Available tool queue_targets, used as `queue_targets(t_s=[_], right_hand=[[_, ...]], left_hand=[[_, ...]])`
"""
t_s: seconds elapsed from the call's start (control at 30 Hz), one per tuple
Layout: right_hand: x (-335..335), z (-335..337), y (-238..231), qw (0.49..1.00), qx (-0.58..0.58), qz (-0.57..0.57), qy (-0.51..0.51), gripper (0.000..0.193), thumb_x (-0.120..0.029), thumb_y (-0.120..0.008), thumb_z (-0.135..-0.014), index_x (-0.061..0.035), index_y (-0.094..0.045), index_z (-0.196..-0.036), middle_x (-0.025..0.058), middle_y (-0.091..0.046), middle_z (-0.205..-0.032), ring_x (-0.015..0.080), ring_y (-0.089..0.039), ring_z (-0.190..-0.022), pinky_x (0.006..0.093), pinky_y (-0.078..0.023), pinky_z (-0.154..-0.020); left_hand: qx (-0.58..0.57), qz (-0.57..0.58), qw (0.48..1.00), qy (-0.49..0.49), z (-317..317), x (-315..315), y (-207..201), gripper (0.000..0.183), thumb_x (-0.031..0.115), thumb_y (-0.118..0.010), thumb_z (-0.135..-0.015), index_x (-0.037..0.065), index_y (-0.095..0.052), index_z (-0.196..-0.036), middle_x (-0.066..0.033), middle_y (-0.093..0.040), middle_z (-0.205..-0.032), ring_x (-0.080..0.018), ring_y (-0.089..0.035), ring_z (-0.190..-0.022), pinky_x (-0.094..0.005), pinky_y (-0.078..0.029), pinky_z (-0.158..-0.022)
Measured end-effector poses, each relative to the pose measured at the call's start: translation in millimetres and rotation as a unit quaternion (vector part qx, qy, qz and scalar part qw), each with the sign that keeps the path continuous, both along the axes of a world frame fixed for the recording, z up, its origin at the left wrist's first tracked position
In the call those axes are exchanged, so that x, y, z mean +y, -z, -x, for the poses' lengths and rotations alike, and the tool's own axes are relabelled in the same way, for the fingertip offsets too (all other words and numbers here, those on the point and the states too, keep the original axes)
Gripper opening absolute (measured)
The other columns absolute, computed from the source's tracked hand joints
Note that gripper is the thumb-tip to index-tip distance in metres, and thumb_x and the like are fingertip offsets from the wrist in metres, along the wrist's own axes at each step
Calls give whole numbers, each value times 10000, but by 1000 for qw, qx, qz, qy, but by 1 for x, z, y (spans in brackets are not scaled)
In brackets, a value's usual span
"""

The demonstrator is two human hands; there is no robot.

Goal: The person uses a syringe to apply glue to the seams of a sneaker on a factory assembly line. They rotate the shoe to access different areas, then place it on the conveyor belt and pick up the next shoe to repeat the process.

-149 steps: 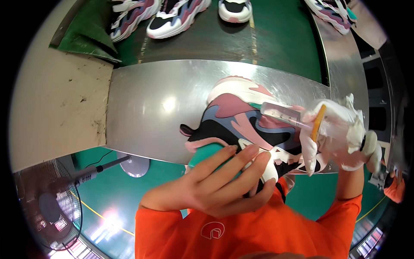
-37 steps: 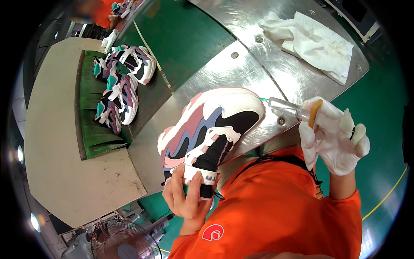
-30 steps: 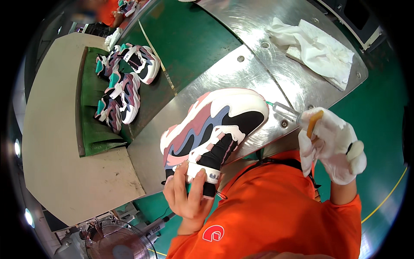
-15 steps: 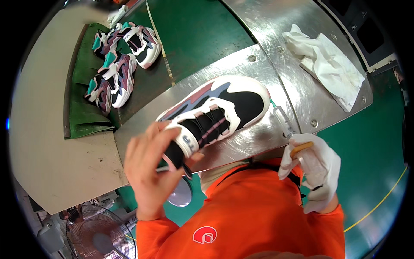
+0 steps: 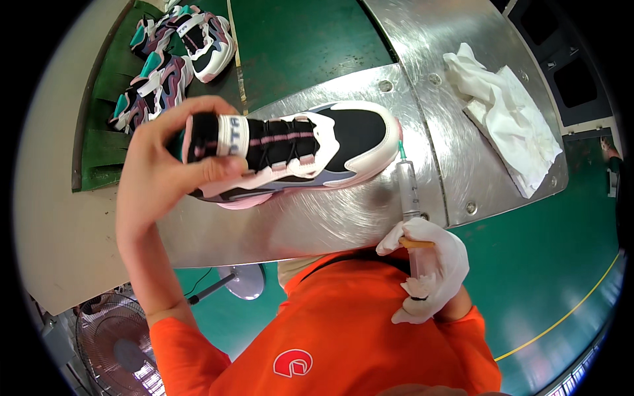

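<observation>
A black, white, pink and blue sneaker is tilted over the metal table, its toe to the right. My bare left hand grips it round the ankle collar and tongue, thumb on the near side. In my white-gloved right hand is a clear syringe, held upright in the picture with fingers wrapped at its orange-brown flange. The syringe's green tip meets the edge of the sneaker's toe; whether it touches or sits just short, I cannot tell.
Several similar sneakers stand at the far left on a green surface, beside a green fringed flap. A crumpled white cloth lies on the metal at the right. Below the table at the left are a fan and a round grey base.
My left hand has turned the sneaker, so its tongue now points left and its other side shows. My right hand has shifted left with the syringe, which stands more upright in the picture.
</observation>
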State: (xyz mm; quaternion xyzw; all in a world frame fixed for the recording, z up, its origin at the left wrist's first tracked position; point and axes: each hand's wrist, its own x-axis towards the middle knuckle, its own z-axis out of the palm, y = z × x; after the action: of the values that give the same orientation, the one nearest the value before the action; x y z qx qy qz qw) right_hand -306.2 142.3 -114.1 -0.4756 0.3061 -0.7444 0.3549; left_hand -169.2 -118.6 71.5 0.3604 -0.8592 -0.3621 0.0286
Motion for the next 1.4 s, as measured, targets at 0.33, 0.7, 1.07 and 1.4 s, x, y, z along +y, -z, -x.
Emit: queue_targets(t_s=[0.33, 0.7, 1.07, 1.4], right_hand=[[-2, 9, -13, 997, 61, -51, 19, 980, -110, -891, -475, 68, -398, -1304, 139, -590, -997, 184, -546, -770, 250, -471, -673], [14, 21, -7, 995, -47, -2, 87, 1063, -107, -868, -370, 37, -343, -1283, 162, -509, -1062, 272, -532, -969, 452, -434, -918], [20, 36, -15, 982, -50, -89, 159, 1094, -66, -867, -505, 9, -223, -1387, 156, -482, -1199, 215, -520, -1000, 363, -426, -896], [-22, 40, -35, 960, 134, -144, 200, 945, -170, -864, -570, -23, -341, -1343, 157, -578, -1175, 255, -606, -1027, 317, -482, -884]], left_hand=[[-39, -17, 999, 30, 9, -31, -4, 497, 213, -787, -613, 19, -626, -1041, -12, -612, -829, -85, -554, -720, -220, -460, -663], [1, 263, 959, 103, -23, 37, 16, 577, 164, -867, -530, 24, -641, -1042, -76, -661, -950, -208, -613, -838, -307, -478, -758], [38, 503, 849, 157, -71, 107, 50, 530, 361, -857, -641, 94, -609, -1025, -177, -657, -1048, -294, -593, -826, -331, -462, -709], [13, 502, 851, 152, -70, 112, 49, 601, 353, -865, -626, 91, -570, -1079, -188, -652, -1084, -317, -619, -858, -357, -460, -740]])
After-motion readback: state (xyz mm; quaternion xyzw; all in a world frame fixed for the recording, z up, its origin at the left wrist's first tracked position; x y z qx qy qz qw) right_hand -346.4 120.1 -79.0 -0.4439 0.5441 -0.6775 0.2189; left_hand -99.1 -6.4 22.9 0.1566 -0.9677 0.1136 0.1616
